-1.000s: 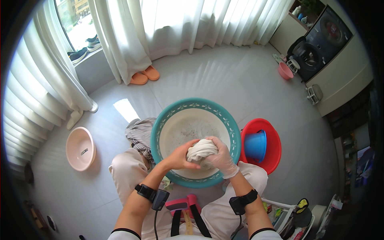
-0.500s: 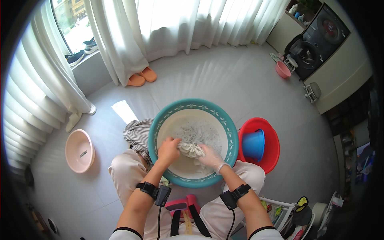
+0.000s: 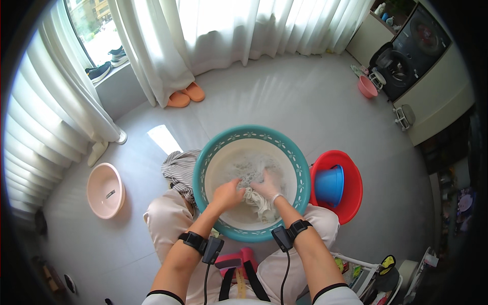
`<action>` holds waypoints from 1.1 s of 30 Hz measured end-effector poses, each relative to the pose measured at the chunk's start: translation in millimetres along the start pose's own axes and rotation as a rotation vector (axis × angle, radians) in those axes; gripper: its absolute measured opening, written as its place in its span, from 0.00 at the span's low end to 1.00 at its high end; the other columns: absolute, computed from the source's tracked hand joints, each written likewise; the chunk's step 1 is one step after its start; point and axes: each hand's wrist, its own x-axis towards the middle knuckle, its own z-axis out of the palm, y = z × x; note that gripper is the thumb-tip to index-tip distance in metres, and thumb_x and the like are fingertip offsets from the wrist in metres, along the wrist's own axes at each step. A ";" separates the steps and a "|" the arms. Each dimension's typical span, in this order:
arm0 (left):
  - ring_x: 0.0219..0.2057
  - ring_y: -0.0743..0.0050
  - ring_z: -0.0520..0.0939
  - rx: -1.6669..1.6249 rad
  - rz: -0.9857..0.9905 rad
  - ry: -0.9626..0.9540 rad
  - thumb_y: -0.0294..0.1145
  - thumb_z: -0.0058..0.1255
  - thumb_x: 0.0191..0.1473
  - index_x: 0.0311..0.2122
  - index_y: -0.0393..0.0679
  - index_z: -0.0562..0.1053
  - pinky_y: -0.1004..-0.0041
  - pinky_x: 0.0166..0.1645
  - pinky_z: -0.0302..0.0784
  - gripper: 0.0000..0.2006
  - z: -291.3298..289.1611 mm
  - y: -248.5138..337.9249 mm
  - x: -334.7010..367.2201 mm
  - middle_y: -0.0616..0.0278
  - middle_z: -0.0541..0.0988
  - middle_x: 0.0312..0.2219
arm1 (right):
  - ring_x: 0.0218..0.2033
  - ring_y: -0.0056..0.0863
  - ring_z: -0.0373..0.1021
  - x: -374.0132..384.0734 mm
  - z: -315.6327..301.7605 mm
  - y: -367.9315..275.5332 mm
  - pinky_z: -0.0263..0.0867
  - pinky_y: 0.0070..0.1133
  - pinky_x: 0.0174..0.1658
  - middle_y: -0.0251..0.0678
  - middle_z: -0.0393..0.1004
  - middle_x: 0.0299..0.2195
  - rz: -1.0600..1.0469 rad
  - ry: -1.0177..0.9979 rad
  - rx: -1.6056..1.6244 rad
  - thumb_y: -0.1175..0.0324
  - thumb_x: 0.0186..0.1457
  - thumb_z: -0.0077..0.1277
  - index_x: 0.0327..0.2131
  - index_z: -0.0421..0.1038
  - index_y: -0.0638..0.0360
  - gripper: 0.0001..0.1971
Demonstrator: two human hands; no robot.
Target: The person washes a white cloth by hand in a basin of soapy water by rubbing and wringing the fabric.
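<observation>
A wide teal-rimmed basin (image 3: pixel 205 157) stands between my knees, with cloudy, sudsy water in it. A wet, crumpled white cloth (image 3: pixel 262 207) lies in its near part, below my hands. My bare left hand (image 3: pixel 229 194) is closed, its fingertips at the cloth's upper left edge. Wearing a clear thin glove, my right hand (image 3: pixel 268 186) reaches over the cloth into the foam (image 3: pixel 249 170), thumb apart from the fingers. Some of its fingertips are blurred by suds.
A striped cloth (image 3: pixel 180 172) lies against the basin's left side. Right of it stands a red tub (image 3: pixel 352 188) holding a blue bucket (image 3: pixel 329 186). A pale pink basin (image 3: pixel 104 195) sits at far left. Orange slippers (image 3: pixel 193 91) lie by the curtain.
The white cloth, earlier bunched between both hands, has dropped lower and spread out. My right hand has moved forward into the foam and its fingers have parted. The view has shifted slightly.
</observation>
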 end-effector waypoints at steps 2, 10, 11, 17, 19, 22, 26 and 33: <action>0.42 0.49 0.77 -0.446 -0.137 0.083 0.42 0.50 0.50 0.50 0.43 0.70 0.63 0.47 0.71 0.23 1.8 -6.2 6.9 0.50 0.76 0.43 | 0.48 0.39 0.68 2.7 8.0 -8.8 0.63 0.31 0.50 0.50 0.70 0.46 -0.046 -0.076 0.116 0.61 0.46 0.54 0.47 0.67 0.65 0.25; 0.41 0.61 0.77 -1.661 -0.415 0.251 0.46 0.48 0.54 0.56 0.45 0.61 0.63 0.46 0.72 0.28 -8.7 8.1 20.6 0.55 0.75 0.41 | 0.34 0.18 0.70 -8.9 -31.1 -72.1 0.67 0.16 0.37 0.33 0.74 0.32 0.087 -0.326 1.425 0.80 0.47 0.40 0.38 0.72 0.65 0.14; 0.42 0.58 0.76 -1.898 -0.383 0.099 0.46 0.48 0.54 0.59 0.47 0.56 0.59 0.45 0.73 0.31 -12.4 12.7 19.0 0.53 0.73 0.43 | 0.34 0.18 0.70 -14.9 -39.1 -79.1 0.67 0.16 0.37 0.33 0.74 0.32 0.089 -0.322 1.422 0.80 0.47 0.40 0.38 0.72 0.65 0.14; 0.38 0.60 0.77 -2.040 -0.333 -0.166 0.50 0.47 0.55 0.51 0.48 0.64 0.59 0.41 0.76 0.24 40.1 -34.6 65.4 0.53 0.74 0.40 | 0.29 0.22 0.71 -51.8 -37.3 -108.9 0.68 0.19 0.33 0.33 0.74 0.29 -0.104 -0.321 1.294 0.77 0.49 0.42 0.33 0.72 0.65 0.09; 0.36 0.62 0.78 -2.137 -0.112 -0.270 0.50 0.47 0.56 0.49 0.47 0.65 0.60 0.39 0.76 0.21 69.6 -106.7 68.4 0.54 0.75 0.39 | 0.26 0.31 0.72 -66.7 -38.1 -139.6 0.67 0.24 0.30 0.38 0.74 0.26 -0.569 0.052 0.686 0.73 0.51 0.45 0.29 0.71 0.62 0.05; 0.30 0.66 0.77 -2.183 -0.141 -0.256 0.49 0.46 0.57 0.42 0.47 0.68 0.65 0.33 0.74 0.17 79.9 -69.0 65.1 0.59 0.75 0.32 | 0.24 0.40 0.71 -56.7 -35.8 -125.0 0.66 0.28 0.27 0.43 0.72 0.24 -0.638 0.324 0.464 0.66 0.53 0.49 0.25 0.70 0.58 0.07; 0.23 0.71 0.75 -1.957 -0.651 0.088 0.49 0.45 0.57 0.33 0.47 0.71 0.72 0.26 0.69 0.15 26.3 44.3 25.1 0.66 0.74 0.23 | 0.24 0.44 0.70 -21.3 -33.1 -72.6 0.65 0.31 0.26 0.46 0.72 0.22 -0.469 0.360 0.343 0.62 0.52 0.50 0.24 0.70 0.57 0.10; 0.23 0.72 0.75 -1.854 -0.545 0.163 0.48 0.43 0.59 0.34 0.50 0.70 0.71 0.28 0.71 0.13 20.9 17.2 30.4 0.68 0.74 0.23 | 0.21 0.44 0.68 -49.3 -34.0 -103.6 0.63 0.32 0.25 0.46 0.70 0.19 -0.203 0.230 0.566 0.60 0.54 0.48 0.22 0.68 0.59 0.14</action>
